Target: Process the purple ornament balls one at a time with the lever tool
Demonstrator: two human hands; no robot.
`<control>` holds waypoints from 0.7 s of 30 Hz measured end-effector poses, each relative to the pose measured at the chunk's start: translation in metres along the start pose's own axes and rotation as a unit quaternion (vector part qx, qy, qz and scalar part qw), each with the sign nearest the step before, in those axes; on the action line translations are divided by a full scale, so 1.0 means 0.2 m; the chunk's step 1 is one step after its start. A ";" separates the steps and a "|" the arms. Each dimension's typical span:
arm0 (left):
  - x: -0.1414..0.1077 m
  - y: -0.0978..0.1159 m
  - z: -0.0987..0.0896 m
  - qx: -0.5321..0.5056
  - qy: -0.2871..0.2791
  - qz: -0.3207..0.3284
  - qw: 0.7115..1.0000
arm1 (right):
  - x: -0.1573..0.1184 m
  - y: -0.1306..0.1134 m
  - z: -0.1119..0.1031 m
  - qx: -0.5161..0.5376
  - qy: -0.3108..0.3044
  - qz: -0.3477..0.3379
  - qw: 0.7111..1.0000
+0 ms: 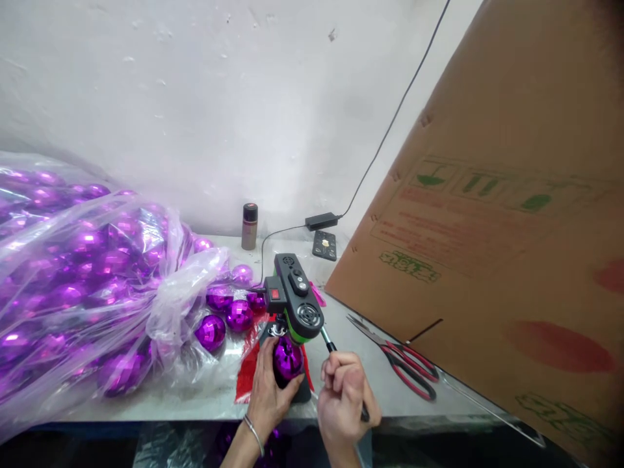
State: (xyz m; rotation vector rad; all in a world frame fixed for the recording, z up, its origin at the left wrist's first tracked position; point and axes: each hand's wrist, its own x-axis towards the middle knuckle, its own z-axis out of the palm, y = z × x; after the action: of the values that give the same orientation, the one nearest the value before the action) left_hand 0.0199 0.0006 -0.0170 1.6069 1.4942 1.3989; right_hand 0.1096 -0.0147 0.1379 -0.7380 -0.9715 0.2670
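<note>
A plain, whitish-grey painted wall fills the background, marked by small chips and scuffs, with one darker flake high up near the middle. Soft, cool light brightens its central part; the far left looks greyer. A thin black cable slants down in front of it from the top. Against the wall stands a pale grey, smooth tabletop, its front edge running across the view. On the right, a large brown cardboard box with green and red printing leans at an angle. The space below is dark.
</note>
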 end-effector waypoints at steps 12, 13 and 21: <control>0.00 0.02 0.00 -0.010 -0.009 -0.004 1.000 | -0.06 0.08 -0.06 -0.025 -0.018 -0.048 0.998; 0.01 0.02 0.00 -0.011 -0.009 -0.006 1.000 | -0.04 0.05 -0.05 -0.031 -0.018 -0.040 0.999; -0.11 -0.01 -0.11 0.015 0.004 0.026 1.000 | 0.22 -0.20 0.05 -0.066 -0.035 0.039 0.996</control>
State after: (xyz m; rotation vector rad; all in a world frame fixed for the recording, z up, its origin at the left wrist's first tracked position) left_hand 0.0033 -0.0245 -0.0182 1.6723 1.4949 1.4187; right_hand 0.1213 -0.0166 0.1974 -0.8926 -1.0351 0.3004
